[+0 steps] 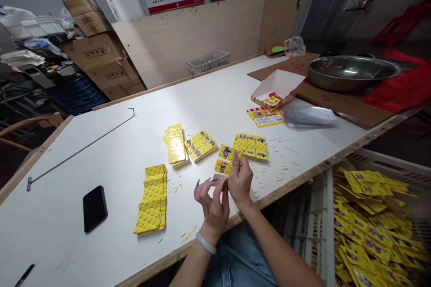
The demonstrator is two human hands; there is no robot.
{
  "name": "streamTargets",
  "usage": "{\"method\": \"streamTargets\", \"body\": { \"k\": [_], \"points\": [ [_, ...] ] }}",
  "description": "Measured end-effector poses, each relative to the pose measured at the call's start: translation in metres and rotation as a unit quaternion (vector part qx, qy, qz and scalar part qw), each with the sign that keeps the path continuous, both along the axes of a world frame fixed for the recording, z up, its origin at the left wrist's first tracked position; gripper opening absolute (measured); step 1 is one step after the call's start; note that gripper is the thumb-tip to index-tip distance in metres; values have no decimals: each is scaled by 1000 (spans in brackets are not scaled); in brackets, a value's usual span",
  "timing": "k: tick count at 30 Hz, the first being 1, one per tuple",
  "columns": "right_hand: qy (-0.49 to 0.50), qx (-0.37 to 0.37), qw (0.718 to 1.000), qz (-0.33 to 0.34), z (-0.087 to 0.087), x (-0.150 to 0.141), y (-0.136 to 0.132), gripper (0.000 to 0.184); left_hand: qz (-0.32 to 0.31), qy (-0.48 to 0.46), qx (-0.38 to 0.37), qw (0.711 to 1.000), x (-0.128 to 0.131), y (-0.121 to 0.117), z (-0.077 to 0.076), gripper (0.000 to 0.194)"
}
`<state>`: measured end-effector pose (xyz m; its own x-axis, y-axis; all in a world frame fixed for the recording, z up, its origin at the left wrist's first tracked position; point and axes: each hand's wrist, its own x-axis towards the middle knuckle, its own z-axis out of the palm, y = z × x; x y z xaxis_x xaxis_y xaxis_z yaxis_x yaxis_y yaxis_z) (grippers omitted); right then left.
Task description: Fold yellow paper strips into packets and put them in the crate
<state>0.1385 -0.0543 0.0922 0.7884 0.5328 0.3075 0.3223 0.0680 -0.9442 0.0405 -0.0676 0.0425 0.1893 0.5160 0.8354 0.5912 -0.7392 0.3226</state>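
Observation:
My right hand [241,183] grips a yellow printed card sheet [222,166] with cartoon figures, thumb on top. Just below, my left hand [213,206] pinches the sheet's lower end between thumb and fingers, its other fingers raised; a pale edge shows there. Behind my right hand lies a stack of yellow cartoon cards [252,145]. Another cartoon card stack [201,144] rests to the left, beside a glossy yellow stack [175,143]. Nearer the front edge, more yellow patterned cards [154,197] are fanned out. Small paper scraps [259,170] are scattered about my hands.
A black phone [94,209] and a long thin metal rod [84,145] lie left. Back right are an open box [278,89], clear plastic sleeves [310,115] and a metal basin [353,74]. Below the table's right edge, a white crate [319,228] holds yellow packets [377,233].

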Motion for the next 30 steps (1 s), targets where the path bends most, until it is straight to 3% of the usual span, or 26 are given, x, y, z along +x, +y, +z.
{"method": "streamTargets", "body": {
  "k": [5, 9, 12, 15, 19, 22, 26, 30],
  "points": [
    [10, 4, 1000, -7, 0, 0, 3, 34, -71, -9, 25, 997, -7, 9, 3, 36],
    [27, 1, 1000, 8, 1, 0, 6, 36, -57, 20, 93, 994, -15, 20, 5, 39],
    [130, -25, 989, 69, -8, 3, 7, 38, -54, 65, 91, 992, -23, 34, 3, 40],
    [257, -50, 956, 129, -24, 7, 4, 40, -116, 119, 52, 985, -29, 45, 4, 41],
    [264, -26, 961, 82, -41, 8, -1, 39, -183, 179, 17, 966, -28, 42, 12, 39],
    [246, 2, 969, 24, -43, 6, 1, 38, -204, 228, 1, 952, -20, 30, 23, 42],
    [249, 48, 967, 7, -30, 6, 5, 38, -223, 257, -22, 940, -16, 15, 37, 47],
    [184, 69, 980, -18, -12, 13, 2, 37, -315, 136, -89, 935, -24, 9, 48, 43]
  ]
}}
